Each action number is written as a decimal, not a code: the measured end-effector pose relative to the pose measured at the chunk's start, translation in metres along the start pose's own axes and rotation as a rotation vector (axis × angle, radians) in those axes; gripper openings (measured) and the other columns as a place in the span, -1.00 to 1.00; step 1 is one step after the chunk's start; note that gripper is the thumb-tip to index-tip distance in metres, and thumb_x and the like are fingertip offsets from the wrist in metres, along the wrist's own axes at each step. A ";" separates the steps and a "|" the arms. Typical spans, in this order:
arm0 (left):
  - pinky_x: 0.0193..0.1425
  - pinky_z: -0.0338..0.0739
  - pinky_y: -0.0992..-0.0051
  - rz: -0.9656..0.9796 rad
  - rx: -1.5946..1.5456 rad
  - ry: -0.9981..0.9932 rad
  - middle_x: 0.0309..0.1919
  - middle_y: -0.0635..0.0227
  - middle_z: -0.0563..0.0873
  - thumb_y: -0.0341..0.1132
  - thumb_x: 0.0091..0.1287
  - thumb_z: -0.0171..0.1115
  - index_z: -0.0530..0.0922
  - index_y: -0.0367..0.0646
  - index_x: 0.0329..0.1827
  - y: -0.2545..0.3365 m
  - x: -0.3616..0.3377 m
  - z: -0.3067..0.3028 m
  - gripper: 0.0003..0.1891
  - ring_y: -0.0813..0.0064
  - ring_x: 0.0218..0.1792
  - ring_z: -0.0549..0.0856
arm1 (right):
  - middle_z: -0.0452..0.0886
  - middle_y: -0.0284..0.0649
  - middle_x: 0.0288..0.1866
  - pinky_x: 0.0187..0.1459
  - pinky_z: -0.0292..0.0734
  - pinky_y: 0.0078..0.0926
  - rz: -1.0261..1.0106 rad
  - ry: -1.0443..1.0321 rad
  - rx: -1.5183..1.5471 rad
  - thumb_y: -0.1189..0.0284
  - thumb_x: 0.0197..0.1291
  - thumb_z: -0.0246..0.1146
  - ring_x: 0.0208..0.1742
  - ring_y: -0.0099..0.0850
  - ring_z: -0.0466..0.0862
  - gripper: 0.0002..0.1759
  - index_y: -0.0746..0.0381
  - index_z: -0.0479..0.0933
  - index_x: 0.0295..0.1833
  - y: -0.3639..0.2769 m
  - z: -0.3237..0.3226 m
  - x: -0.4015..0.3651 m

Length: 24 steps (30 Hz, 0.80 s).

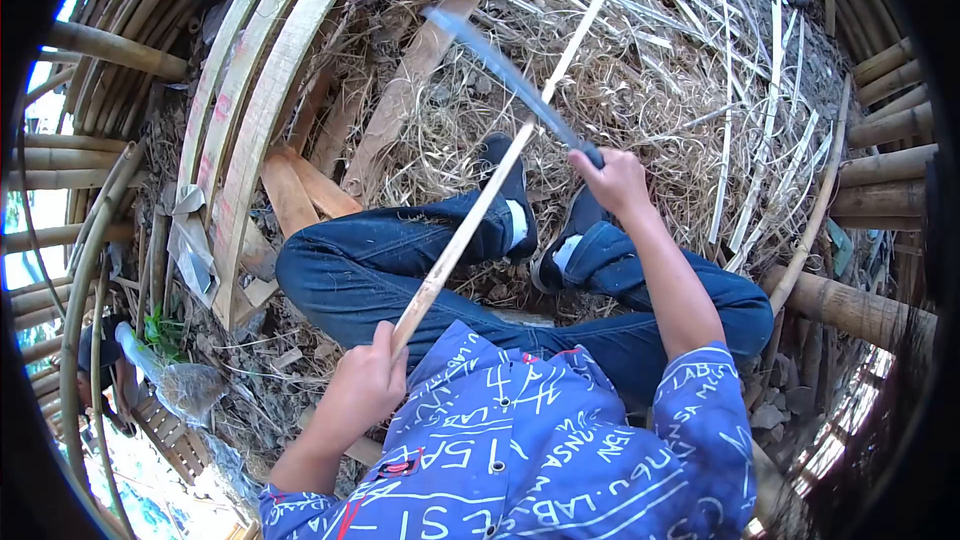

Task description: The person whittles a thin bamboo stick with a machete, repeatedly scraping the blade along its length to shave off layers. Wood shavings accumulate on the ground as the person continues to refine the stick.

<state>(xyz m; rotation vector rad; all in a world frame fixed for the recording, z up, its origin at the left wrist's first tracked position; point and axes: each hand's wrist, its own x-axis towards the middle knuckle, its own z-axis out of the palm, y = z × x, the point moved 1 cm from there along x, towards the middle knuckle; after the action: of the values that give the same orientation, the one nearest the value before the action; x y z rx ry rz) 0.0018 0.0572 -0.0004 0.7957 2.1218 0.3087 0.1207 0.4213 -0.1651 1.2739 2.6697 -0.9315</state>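
My left hand (pixel 365 380) is closed round the lower end of a long, pale bamboo strip (pixel 470 220). The strip slants up and away across my legs, its far end over the shavings. In my right hand (pixel 615 182) is the dark handle of a long-bladed knife (pixel 505 75). Its blade, slightly blurred, points up to the left and crosses over the strip in this view. My crossed legs in blue jeans (pixel 360 260) lie beneath the strip.
Curly bamboo shavings (pixel 640 90) cover the ground ahead. Thin split strips (pixel 770 130) lie at the right. A slatted wooden pallet (pixel 265 90) leans at the left. Bamboo pole walls (pixel 880 165) stand on both sides. Another person (pixel 105 370) is partly visible beyond the left wall.
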 end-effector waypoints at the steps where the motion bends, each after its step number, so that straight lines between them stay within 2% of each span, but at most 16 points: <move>1: -0.41 0.52 -0.11 -0.005 0.000 0.002 -0.62 -0.20 0.60 -0.39 0.39 0.15 0.34 -0.32 -0.17 0.001 0.001 0.000 -0.81 -0.28 -0.50 0.64 | 0.69 0.07 -0.46 -0.21 0.63 -0.09 -0.085 -0.030 0.027 -0.40 0.11 0.15 -0.31 -0.02 0.75 -0.20 0.21 0.70 -0.36 -0.006 0.000 -0.008; 2: -0.41 0.53 -0.11 -0.001 0.016 -0.005 -0.62 -0.20 0.60 -0.39 0.38 0.15 0.34 -0.32 -0.16 0.002 0.002 0.001 -0.81 -0.28 -0.50 0.64 | 0.69 0.07 -0.46 -0.21 0.63 -0.09 -0.090 -0.034 0.029 -0.40 0.11 0.15 -0.31 -0.02 0.75 -0.20 0.21 0.70 -0.36 -0.007 0.002 -0.016; 4: -0.41 0.53 -0.10 0.001 0.035 -0.013 -0.62 -0.20 0.60 -0.39 0.38 0.15 0.35 -0.32 -0.16 0.002 0.000 0.002 -0.81 -0.27 -0.50 0.64 | 0.67 0.01 -0.50 -0.25 0.63 -0.12 -0.295 -0.136 -0.263 -0.41 0.10 0.16 -0.36 -0.08 0.75 -0.22 0.16 0.70 -0.38 -0.009 0.007 -0.029; 5: -0.40 0.53 -0.09 0.016 0.028 -0.015 -0.62 -0.20 0.60 -0.39 0.38 0.15 0.35 -0.33 -0.14 0.000 -0.002 0.003 -0.80 -0.27 -0.50 0.64 | 0.67 -0.04 -0.50 -0.26 0.63 -0.10 -0.295 -0.135 -0.267 -0.42 0.10 0.15 -0.37 -0.11 0.75 -0.22 0.14 0.71 -0.37 -0.007 0.003 -0.031; 6: -0.40 0.54 -0.08 0.030 0.019 -0.023 -0.62 -0.19 0.60 -0.39 0.38 0.15 0.35 -0.33 -0.13 -0.002 -0.006 0.004 -0.80 -0.27 -0.51 0.64 | 0.69 -0.03 -0.47 -0.23 0.62 -0.08 -0.254 -0.191 -0.169 -0.44 0.08 0.14 -0.33 -0.06 0.75 -0.20 0.15 0.71 -0.36 0.007 0.002 -0.023; 8: -0.40 0.51 -0.07 0.014 0.007 -0.034 -0.61 -0.17 0.60 -0.37 0.39 0.16 0.35 -0.30 -0.12 -0.004 -0.016 0.003 -0.80 -0.25 -0.50 0.64 | 0.70 0.05 -0.42 -0.17 0.61 -0.06 -0.043 0.009 -0.115 -0.43 0.10 0.12 -0.27 0.01 0.74 -0.17 0.21 0.70 -0.35 0.048 0.001 0.001; 10: -0.39 0.48 -0.07 -0.004 -0.015 -0.022 -0.61 -0.16 0.59 -0.36 0.40 0.16 0.35 -0.26 -0.10 -0.002 -0.020 0.007 -0.80 -0.23 -0.49 0.64 | 0.72 0.08 -0.36 -0.13 0.60 -0.06 0.129 -0.001 -0.193 -0.41 0.13 0.10 -0.22 0.05 0.73 -0.15 0.26 0.71 -0.33 0.078 -0.003 0.023; 11: -0.39 0.48 -0.06 0.012 0.028 -0.007 -0.62 -0.15 0.59 -0.36 0.40 0.16 0.35 -0.26 -0.10 -0.001 -0.017 0.007 -0.81 -0.23 -0.49 0.64 | 0.72 0.08 -0.35 -0.13 0.59 -0.04 0.073 0.093 -0.242 -0.38 0.16 0.10 -0.21 0.04 0.74 -0.16 0.28 0.70 -0.35 0.083 0.003 0.026; 14: -0.41 0.46 -0.05 0.009 0.044 0.002 -0.64 -0.14 0.58 -0.38 0.39 0.17 0.36 -0.26 -0.11 -0.002 -0.013 0.003 -0.81 -0.24 -0.51 0.62 | 0.71 0.09 -0.38 -0.13 0.59 -0.02 0.113 0.093 -0.088 -0.35 0.17 0.14 -0.23 0.04 0.74 -0.20 0.27 0.70 -0.37 0.054 -0.008 0.013; 15: -0.41 0.46 -0.04 0.022 0.023 -0.007 -0.64 -0.14 0.58 -0.38 0.39 0.17 0.36 -0.27 -0.12 -0.001 -0.012 0.002 -0.81 -0.24 -0.52 0.62 | 0.70 0.07 -0.44 -0.17 0.59 -0.02 0.057 0.064 0.031 -0.32 0.18 0.17 -0.29 0.01 0.74 -0.24 0.25 0.70 -0.39 0.036 -0.018 -0.001; 18: -0.41 0.45 -0.05 0.047 0.016 -0.021 -0.64 -0.14 0.57 -0.38 0.38 0.18 0.36 -0.28 -0.13 0.005 -0.009 0.001 -0.81 -0.24 -0.52 0.62 | 0.69 -0.02 -0.49 -0.25 0.62 -0.10 -0.145 0.046 -0.117 -0.35 0.12 0.21 -0.40 -0.06 0.74 -0.25 0.21 0.68 -0.39 0.014 -0.014 -0.027; 19: -0.41 0.45 -0.05 0.067 0.031 -0.029 -0.64 -0.14 0.57 -0.38 0.38 0.18 0.36 -0.28 -0.13 0.006 -0.008 0.001 -0.81 -0.24 -0.52 0.62 | 0.69 -0.02 -0.49 -0.25 0.62 -0.10 -0.139 0.048 -0.109 -0.35 0.12 0.21 -0.40 -0.06 0.74 -0.25 0.21 0.68 -0.39 0.015 -0.015 -0.026; 21: -0.41 0.45 -0.05 0.074 0.056 -0.032 -0.64 -0.14 0.57 -0.38 0.38 0.18 0.36 -0.27 -0.13 0.003 -0.012 0.000 -0.81 -0.24 -0.52 0.62 | 0.70 -0.03 -0.48 -0.22 0.63 -0.10 -0.180 -0.023 -0.299 -0.39 0.09 0.19 -0.37 -0.07 0.75 -0.23 0.19 0.68 -0.38 0.022 -0.022 -0.021; 22: -0.42 0.45 -0.04 0.079 0.071 -0.029 -0.64 -0.14 0.57 -0.39 0.38 0.18 0.36 -0.27 -0.13 0.002 -0.013 0.001 -0.81 -0.24 -0.52 0.61 | 0.71 0.01 -0.43 -0.16 0.63 -0.08 -0.152 -0.016 -0.313 -0.42 0.10 0.13 -0.30 -0.07 0.76 -0.19 0.19 0.70 -0.34 0.038 -0.026 -0.009; 24: -0.41 0.45 -0.05 0.089 0.067 -0.034 -0.63 -0.15 0.57 -0.38 0.38 0.17 0.37 -0.27 -0.12 0.003 -0.016 0.004 -0.81 -0.24 -0.52 0.61 | 0.72 0.05 -0.36 -0.12 0.62 -0.07 0.144 0.021 -0.199 -0.44 0.11 0.10 -0.23 -0.05 0.76 -0.17 0.18 0.73 -0.27 0.064 -0.035 0.015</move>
<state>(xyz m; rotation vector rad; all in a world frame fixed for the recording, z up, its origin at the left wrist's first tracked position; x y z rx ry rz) 0.0137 0.0496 0.0082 0.9297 2.0779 0.2695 0.1646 0.4809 -0.1731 1.4137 2.5665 -0.6207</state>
